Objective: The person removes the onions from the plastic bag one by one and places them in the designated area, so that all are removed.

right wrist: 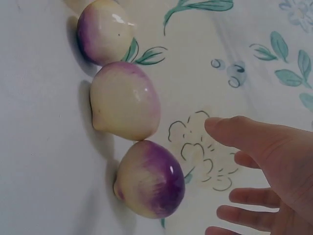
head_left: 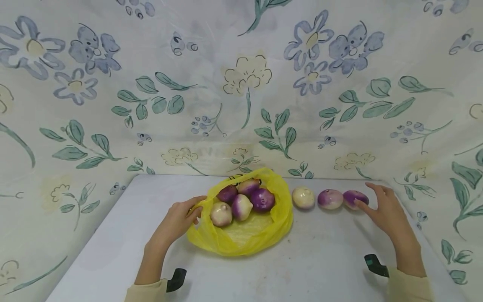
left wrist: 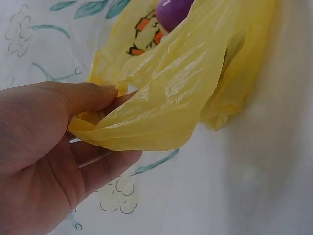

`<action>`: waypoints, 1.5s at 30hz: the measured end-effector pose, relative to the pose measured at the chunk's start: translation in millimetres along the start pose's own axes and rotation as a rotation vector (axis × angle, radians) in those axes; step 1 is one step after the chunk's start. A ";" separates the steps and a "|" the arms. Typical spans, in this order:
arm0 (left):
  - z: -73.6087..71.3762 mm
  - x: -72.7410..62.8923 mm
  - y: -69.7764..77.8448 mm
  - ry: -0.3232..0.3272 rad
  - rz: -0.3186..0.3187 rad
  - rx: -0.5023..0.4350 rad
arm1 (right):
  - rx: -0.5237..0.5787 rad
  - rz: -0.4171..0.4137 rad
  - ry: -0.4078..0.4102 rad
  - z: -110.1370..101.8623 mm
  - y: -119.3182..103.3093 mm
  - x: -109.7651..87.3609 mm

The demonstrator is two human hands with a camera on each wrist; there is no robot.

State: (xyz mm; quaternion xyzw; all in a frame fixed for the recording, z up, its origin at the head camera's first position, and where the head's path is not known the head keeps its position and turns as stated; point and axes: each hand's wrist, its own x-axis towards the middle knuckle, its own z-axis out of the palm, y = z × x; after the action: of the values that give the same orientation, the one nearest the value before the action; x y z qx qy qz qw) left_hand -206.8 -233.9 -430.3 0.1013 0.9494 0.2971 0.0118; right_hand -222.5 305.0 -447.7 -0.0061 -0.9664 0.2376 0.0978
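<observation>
A yellow plastic bag point(head_left: 241, 243) lies on the table with its mouth open. Inside it sit several purple-and-white turnips point(head_left: 242, 207). My left hand point(head_left: 177, 218) pinches the left edge of the bag between thumb and fingers; the left wrist view shows the thin plastic point(left wrist: 161, 107) in its grip. To the right of the bag, three glossy turnips stand in a row: a pale one point(head_left: 303, 198), a mixed one point(head_left: 330, 199) and a darker purple one point(head_left: 352, 198). Beside the darker turnip point(right wrist: 151, 180), my right hand point(head_left: 388, 212) is spread, apart from it in the right wrist view.
The white table point(head_left: 309, 260) ends at the back against a hanging floral sheet point(head_left: 211, 105), which also covers both sides. Black wrist-mounted pieces point(head_left: 176, 280) stick out from the sleeves near the table's front.
</observation>
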 end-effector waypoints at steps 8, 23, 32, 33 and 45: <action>-1.6 -0.3 1.1 0.005 0.008 -0.001 | 0.002 -0.040 0.010 -1.1 -10.5 -0.3; -3.0 -0.5 2.0 0.012 -0.001 -0.003 | -0.003 -0.058 -0.029 -1.4 -27.1 -4.4; -3.8 -1.7 2.8 0.012 -0.003 -0.009 | 0.030 -0.085 -0.046 1.2 -32.7 -6.3; -3.8 -1.8 2.7 0.011 -0.004 -0.009 | 0.030 -0.082 -0.051 1.7 -33.1 -6.4; -2.7 -2.4 2.3 0.015 -0.007 -0.006 | 0.015 -0.092 -0.092 10.0 -42.6 -4.7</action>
State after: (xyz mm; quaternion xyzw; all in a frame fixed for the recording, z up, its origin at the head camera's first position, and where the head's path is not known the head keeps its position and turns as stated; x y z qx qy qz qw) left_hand -204.3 -234.1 -426.8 0.0959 0.9489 0.3006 0.0060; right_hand -218.3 262.3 -437.7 0.0500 -0.9674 0.2400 0.0639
